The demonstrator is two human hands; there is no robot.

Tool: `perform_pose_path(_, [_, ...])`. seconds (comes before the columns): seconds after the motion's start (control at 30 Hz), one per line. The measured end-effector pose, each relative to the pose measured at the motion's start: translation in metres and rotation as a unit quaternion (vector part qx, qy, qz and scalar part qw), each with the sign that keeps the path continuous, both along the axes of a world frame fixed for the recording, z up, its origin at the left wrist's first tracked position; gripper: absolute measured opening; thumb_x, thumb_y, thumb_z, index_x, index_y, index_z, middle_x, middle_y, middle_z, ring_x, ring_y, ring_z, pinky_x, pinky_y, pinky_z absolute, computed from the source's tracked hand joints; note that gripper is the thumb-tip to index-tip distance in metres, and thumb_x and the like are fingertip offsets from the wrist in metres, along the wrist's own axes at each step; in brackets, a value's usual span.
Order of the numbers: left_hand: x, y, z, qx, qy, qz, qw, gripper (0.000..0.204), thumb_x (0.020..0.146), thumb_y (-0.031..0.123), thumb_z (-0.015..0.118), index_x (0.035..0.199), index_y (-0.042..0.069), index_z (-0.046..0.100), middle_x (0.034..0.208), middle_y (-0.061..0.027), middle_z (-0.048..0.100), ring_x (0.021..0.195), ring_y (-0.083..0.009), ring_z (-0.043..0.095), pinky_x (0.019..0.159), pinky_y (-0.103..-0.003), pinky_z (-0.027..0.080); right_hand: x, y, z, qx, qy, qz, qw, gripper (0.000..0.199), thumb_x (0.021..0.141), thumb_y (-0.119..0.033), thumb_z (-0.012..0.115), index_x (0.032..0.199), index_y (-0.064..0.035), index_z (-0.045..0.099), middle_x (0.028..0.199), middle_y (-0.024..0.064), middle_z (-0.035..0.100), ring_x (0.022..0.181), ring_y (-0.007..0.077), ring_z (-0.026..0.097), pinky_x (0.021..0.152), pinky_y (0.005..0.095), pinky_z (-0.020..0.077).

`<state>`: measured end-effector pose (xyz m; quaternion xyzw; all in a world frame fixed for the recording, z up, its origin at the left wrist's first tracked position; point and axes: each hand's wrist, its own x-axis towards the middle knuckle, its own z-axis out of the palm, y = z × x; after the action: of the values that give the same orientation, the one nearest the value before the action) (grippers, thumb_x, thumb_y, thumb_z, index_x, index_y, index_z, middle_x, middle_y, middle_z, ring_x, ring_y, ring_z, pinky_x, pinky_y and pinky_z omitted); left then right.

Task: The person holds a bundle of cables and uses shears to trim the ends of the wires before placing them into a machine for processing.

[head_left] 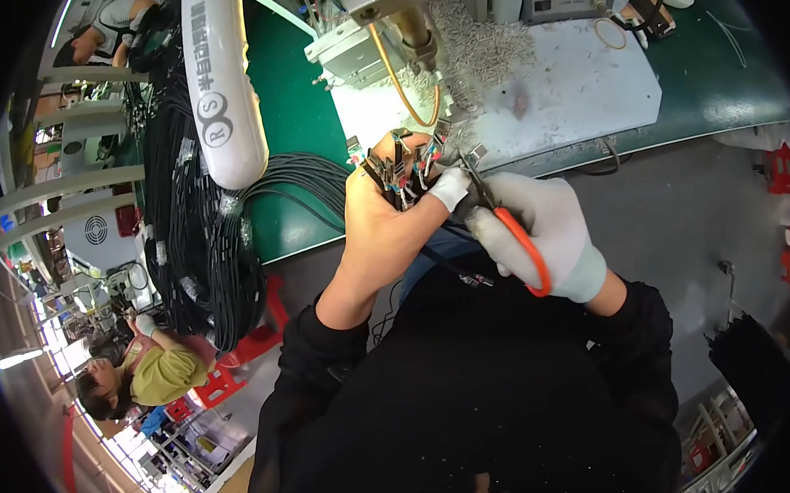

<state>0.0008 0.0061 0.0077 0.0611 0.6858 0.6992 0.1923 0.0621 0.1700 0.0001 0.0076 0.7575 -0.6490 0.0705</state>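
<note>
My left hand [380, 233], bare but for a white wrap on the thumb, is closed round a bunch of dark cables. Their ends fan out above the fingers as small metal connectors [398, 169] with thin coloured wires. My right hand [550, 220], in a white glove, grips pliers with orange handles [530, 255]. The dark jaws point up and left, close to the left thumb and one metal connector [477, 152]. Whether the jaws touch it I cannot tell. A loose cable end [475, 279] hangs below the hands.
A bench machine [415, 38] with a yellow tube stands beyond my hands. Small offcuts [483, 52] litter the pale plate [586, 109] on the green table [286, 123]. Black cables [205, 247] hang at left under a white lamp [224, 89]. A co-worker [165, 373] sits far left.
</note>
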Motion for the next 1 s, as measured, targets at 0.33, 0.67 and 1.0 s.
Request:
perform_pose_path(0.33, [-0.012, -0.018, -0.008, -0.025, -0.064, -0.016, 0.998, 0.011, 0.084, 0.0, 0.065, 0.094, -0.001, 0.061, 0.074, -0.0002, 0.058, 0.059, -0.0051, 0.052, 0.052, -0.022, 0.042, -0.003, -0.005, -0.013, -0.013, -0.017, 0.029, 0.999, 0.019, 0.089, -0.017, 0.056, 0.083, -0.0005, 0.062, 0.059, 0.0016, 0.057, 0.046, 0.0057, 0.051, 0.044, 0.0226, 0.0397])
perform_pose_path(0.67, [-0.073, -0.021, -0.045, 0.133, -0.216, -0.013, 0.967, 0.013, 0.089, 0.006, 0.056, 0.101, 0.002, 0.055, 0.059, 0.0042, 0.039, 0.046, -0.0052, 0.033, 0.043, -0.022, 0.028, -0.064, 0.029, -0.018, -0.012, -0.056, -0.021, 0.998, 0.029, 0.09, -0.026, 0.059, 0.078, -0.0003, 0.059, 0.054, 0.0043, 0.055, 0.042, 0.0102, 0.053, 0.04, 0.0237, 0.0413])
perform_pose_path(1.0, [-0.098, -0.007, -0.041, 0.024, -0.12, -0.097, 0.988, 0.005, 0.086, 0.001, 0.056, 0.083, -0.003, 0.055, 0.056, -0.0022, 0.048, 0.041, -0.0089, 0.041, 0.039, -0.024, 0.038, -0.113, 0.028, -0.048, 0.004, 0.122, 0.055, 0.991, 0.032, 0.089, -0.027, 0.06, 0.075, 0.0026, 0.057, 0.053, 0.006, 0.055, 0.04, 0.0124, 0.054, 0.039, 0.0245, 0.0437])
